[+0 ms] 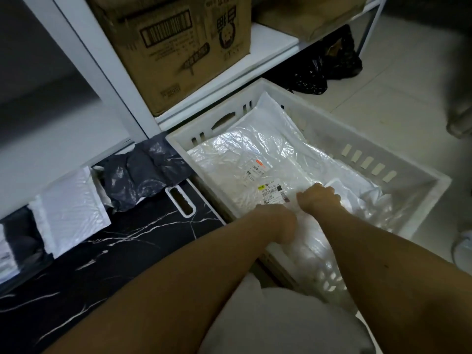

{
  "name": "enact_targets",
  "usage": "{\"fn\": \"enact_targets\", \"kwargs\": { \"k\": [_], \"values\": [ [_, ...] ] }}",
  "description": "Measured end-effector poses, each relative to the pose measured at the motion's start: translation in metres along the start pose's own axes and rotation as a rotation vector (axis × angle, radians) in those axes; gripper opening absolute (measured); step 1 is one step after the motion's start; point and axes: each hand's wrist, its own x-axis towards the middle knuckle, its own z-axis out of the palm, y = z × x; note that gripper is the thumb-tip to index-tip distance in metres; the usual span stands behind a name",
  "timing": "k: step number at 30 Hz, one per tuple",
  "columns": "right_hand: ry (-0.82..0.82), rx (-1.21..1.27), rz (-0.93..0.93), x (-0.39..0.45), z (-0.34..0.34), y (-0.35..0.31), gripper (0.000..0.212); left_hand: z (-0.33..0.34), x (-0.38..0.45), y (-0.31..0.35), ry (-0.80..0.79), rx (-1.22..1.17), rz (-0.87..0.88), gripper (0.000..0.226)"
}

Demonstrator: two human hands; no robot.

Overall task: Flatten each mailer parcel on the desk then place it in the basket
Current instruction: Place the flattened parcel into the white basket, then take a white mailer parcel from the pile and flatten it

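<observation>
Desk [107, 254]: a white padded mailer [69, 213] and a dark bag [143, 175] are laid on it.
Basket [319, 116]: white mailers are piled inside.
Top mailer [255, 159]: laid flat in the basket, under both hands.
Left hand [278, 223]: curled, the mailer's near edge is held.
Right hand [319, 198]: curled, the same mailer is pinched.

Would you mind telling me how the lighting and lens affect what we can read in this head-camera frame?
Head view: dim overall with dark vignetted corners; the clear mailer in the white basket is the brightest area, with glare on its wrinkles; wide-angle distortion bends the shelf frame; label print is too small to read; left hand and right hand are shadowed, fingers hidden.
</observation>
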Motion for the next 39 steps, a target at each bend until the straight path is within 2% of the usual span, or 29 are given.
{"fn": "enact_targets", "kwargs": {
  "k": [4,7,12,14,19,22,25,31,34,36,39],
  "values": [
    [-0.079,-0.107,-0.244,-0.041,-0.032,-0.046,0.02,-0.014,-0.054,-0.028,0.397,-0.158,-0.114,0.034],
    [-0.032,-0.165,-0.441,-0.081,-0.047,-0.087,0.023,-0.009,-0.099,-0.055,0.585,-0.169,-0.202,0.034],
    [-0.088,-0.307,-0.728,-0.151,-0.045,-0.162,0.025,0.032,-0.176,-0.113,0.637,-0.229,-0.359,0.029],
    [-0.079,-0.417,-0.824,-0.178,-0.038,-0.19,0.027,0.056,-0.205,-0.134,0.615,-0.258,-0.436,0.029],
    [-0.069,-0.47,-1.071,-0.25,0.007,-0.244,0.037,0.129,-0.275,-0.17,0.474,-0.369,-0.658,0.035],
    [-0.124,-0.587,-1.088,-0.28,0.059,-0.267,0.037,0.172,-0.312,-0.186,0.41,-0.449,-0.742,0.035],
    [-0.165,-0.55,-1.028,-0.285,0.108,-0.278,0.037,0.21,-0.334,-0.198,0.406,-0.538,-0.794,0.036],
    [-0.202,0.0,-0.819,-0.269,0.15,-0.283,0.036,0.246,-0.344,-0.206,0.466,-0.694,-0.814,0.031],
    [-0.319,0.464,-0.598,-0.278,0.154,-0.279,0.034,0.245,-0.344,-0.209,0.526,-0.751,-0.804,0.028],
    [-0.296,0.55,-0.532,-0.286,0.153,-0.274,0.028,0.245,-0.345,-0.209,0.538,-0.749,-0.813,0.029],
    [-0.323,0.758,-0.422,-0.303,0.155,-0.261,0.032,0.249,-0.347,-0.206,0.519,-0.748,-0.831,0.026]
  ]
}}
